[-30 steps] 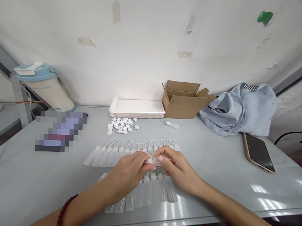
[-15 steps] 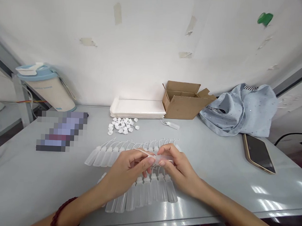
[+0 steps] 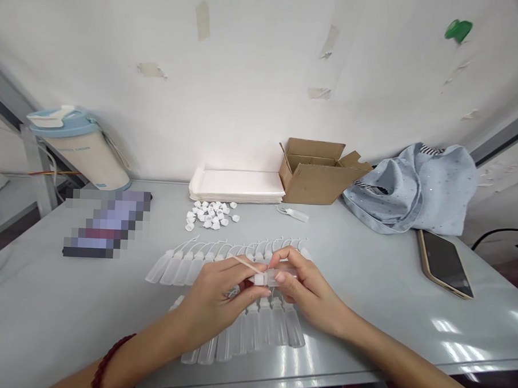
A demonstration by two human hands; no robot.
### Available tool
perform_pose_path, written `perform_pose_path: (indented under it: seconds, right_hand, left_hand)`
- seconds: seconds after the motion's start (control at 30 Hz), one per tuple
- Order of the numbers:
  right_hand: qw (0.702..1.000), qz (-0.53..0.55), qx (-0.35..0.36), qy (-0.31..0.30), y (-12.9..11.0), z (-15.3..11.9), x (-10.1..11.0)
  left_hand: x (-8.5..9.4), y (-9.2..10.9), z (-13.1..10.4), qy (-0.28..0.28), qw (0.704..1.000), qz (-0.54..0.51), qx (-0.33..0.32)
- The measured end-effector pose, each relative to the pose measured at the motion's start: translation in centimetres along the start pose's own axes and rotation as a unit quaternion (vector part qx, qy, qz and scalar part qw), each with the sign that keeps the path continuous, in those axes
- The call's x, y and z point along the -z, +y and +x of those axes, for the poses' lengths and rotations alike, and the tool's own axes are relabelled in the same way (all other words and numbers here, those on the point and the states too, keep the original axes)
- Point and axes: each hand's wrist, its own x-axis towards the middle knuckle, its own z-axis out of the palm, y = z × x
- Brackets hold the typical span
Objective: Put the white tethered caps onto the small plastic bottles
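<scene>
White plastic forms the cap (image 3: 260, 280) at the end of the bottle (image 3: 274, 277), which is held nearly level above the table (image 3: 367, 261). Its body is gripped between the thumb and fingers of the right hand (image 3: 310, 286), probably to steady it with the cap end turned toward the left hand (image 3: 215, 292). That hand is curled about the cap; whether the cap is pinched cannot be told. A thin strap (image 3: 248, 264) is seen crossing the left fingers. Bottles are laid side by side in a back row (image 3: 170, 272) and a front row (image 3: 253, 331), apparently for order. Loose caps (image 3: 209, 213) are heaped beyond, seemingly within reach, while the stack (image 3: 242, 183) and box (image 3: 317, 186) are set by the wall, perhaps to leave room.
</scene>
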Motion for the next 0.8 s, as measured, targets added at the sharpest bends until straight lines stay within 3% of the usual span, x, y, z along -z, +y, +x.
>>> perform_pose_path:
  seconds: [0.13,0.23,0.33,0.47,0.53,0.7,0.8]
  right_hand:
    - [0.999,-0.024,0.037,0.003,-0.2,-0.1,-0.1]
    - [0.998,-0.035,0.048,0.005,-0.4,-0.1,-0.1]
    - [0.998,-0.040,0.039,0.006,-0.3,0.0,0.0]
    - [1.000,-0.024,0.009,0.004,-0.1,0.1,0.1]
    - [1.000,-0.017,0.006,0.002,0.0,0.1,0.2]
    - [0.999,-0.034,0.031,0.001,-0.3,0.1,0.2]
    - [0.999,-0.041,0.029,-0.006,-0.5,0.1,0.2]
  left_hand:
    - [0.6,1.0,0.5,-0.096,0.983,-0.079,0.133]
    - [0.6,1.1,0.6,-0.122,0.976,-0.088,0.157]
    - [0.3,0.5,0.3,-0.109,0.990,-0.023,0.091]
    - [-0.3,-0.7,-0.2,-0.032,0.994,0.078,-0.064]
    - [-0.2,-0.8,-0.2,-0.017,0.994,0.083,-0.074]
    - [0.7,0.7,0.5,-0.098,0.992,0.011,0.085]
    - [0.9,1.3,0.8,-0.120,0.984,-0.029,0.128]
